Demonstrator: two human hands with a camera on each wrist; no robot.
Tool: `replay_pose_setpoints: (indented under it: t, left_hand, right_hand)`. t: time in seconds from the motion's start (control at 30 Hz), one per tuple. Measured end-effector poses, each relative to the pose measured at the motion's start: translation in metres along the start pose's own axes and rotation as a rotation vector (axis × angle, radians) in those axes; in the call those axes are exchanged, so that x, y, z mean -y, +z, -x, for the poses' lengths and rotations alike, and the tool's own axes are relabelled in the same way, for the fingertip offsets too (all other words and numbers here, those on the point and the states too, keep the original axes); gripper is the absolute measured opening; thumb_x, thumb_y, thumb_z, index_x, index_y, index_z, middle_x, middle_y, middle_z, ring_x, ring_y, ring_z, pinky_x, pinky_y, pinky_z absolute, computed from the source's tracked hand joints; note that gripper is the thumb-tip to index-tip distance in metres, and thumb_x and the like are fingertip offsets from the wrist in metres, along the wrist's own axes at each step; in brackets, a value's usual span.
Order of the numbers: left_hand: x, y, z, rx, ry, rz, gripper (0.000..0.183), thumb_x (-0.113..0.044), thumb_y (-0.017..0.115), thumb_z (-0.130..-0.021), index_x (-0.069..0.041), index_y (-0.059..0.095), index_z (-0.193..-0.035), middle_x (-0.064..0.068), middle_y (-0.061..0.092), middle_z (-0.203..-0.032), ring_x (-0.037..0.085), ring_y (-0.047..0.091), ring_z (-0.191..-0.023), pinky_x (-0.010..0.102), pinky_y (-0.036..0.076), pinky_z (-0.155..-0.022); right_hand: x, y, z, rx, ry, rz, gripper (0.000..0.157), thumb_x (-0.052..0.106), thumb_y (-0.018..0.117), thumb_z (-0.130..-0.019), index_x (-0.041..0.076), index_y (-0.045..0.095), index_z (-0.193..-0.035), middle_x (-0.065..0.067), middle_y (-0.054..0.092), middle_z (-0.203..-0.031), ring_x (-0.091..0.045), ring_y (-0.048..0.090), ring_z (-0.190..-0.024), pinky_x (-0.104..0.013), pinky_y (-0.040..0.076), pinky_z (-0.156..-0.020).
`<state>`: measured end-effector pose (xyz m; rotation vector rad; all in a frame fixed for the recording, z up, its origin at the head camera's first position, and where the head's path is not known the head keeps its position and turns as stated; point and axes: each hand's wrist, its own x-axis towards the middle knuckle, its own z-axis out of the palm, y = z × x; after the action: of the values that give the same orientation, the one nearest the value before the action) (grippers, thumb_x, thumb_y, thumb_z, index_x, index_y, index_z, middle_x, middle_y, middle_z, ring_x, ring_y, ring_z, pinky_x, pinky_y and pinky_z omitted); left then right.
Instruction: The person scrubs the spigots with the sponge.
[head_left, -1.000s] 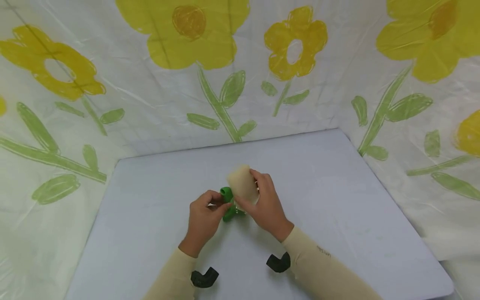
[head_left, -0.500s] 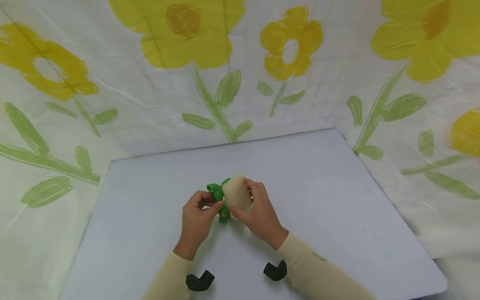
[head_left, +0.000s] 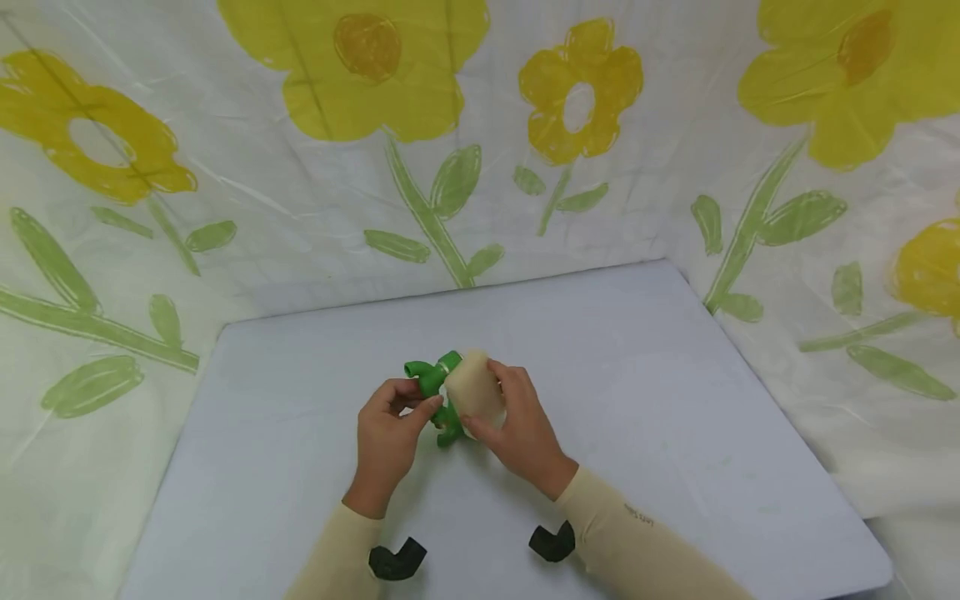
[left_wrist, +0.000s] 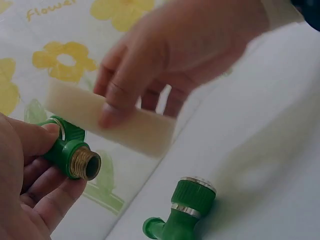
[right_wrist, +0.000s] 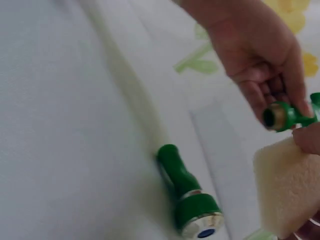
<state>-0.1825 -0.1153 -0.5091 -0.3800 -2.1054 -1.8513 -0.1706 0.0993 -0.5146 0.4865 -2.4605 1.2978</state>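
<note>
In the head view my left hand (head_left: 388,442) pinches a green tap (head_left: 429,379) between thumb and fingers. Its brass threaded end (left_wrist: 86,164) points out past the fingers in the left wrist view. My right hand (head_left: 525,427) grips a cream sponge (head_left: 475,392) by its edges, close beside the held tap. In the left wrist view the sponge appears to meet the tap's far side; whether they touch cannot be told. Below both hands, a second green tap (right_wrist: 185,192) with a chrome-coloured end lies on the table, partly hidden by the sponge in the head view.
The white table (head_left: 637,358) has rounded corners. A curtain (head_left: 300,225) with painted yellow flowers stands along its back and sides. One black bent piece (head_left: 397,560) sits by the left sleeve, another black bent piece (head_left: 552,542) by the right.
The held tap has shifted left and turned, so more of it shows beyond the sponge. Both hands have moved slightly left. The sponge sits a little lower than a second ago.
</note>
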Motion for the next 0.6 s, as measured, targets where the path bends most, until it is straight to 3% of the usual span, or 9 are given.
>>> replay_pose_setpoints:
  t: [0.2,0.33,0.6]
  left_hand:
    - [-0.001,0.003,0.001,0.046,-0.015,0.044,0.024,0.013,0.085,-0.088,0.000,0.070,-0.102,0.012,0.075,-0.103,0.023,0.074,-0.090,0.033,0.066,-0.072]
    - [0.001,0.005,0.002,0.077,0.008,0.051,0.026,0.016,0.085,-0.087,0.001,0.070,-0.101,0.012,0.075,-0.103,0.023,0.075,-0.091,0.036,0.066,-0.072]
    - [-0.006,0.002,-0.003,0.014,-0.034,0.061,0.024,0.012,0.086,-0.088,0.002,0.070,-0.102,0.013,0.074,-0.103,0.023,0.074,-0.088,0.029,0.065,-0.071]
  right_hand:
    - [0.005,-0.002,-0.006,-0.092,-0.061,-0.023,0.085,0.024,0.091,-0.092,-0.002,0.043,-0.158,-0.016,0.052,-0.134,-0.026,0.053,-0.113,-0.047,0.057,-0.088]
    - [0.008,-0.006,-0.011,-0.151,-0.119,-0.022,0.086,0.021,0.092,-0.091,-0.002,0.044,-0.158,-0.017,0.052,-0.134,-0.028,0.053,-0.115,-0.048,0.056,-0.090]
    - [-0.008,0.007,0.003,-0.113,-0.173,0.079,0.087,0.011,0.094,-0.088,-0.003,0.039,-0.155,-0.021,0.050,-0.137,-0.032,0.053,-0.124,-0.050,0.056,-0.101]
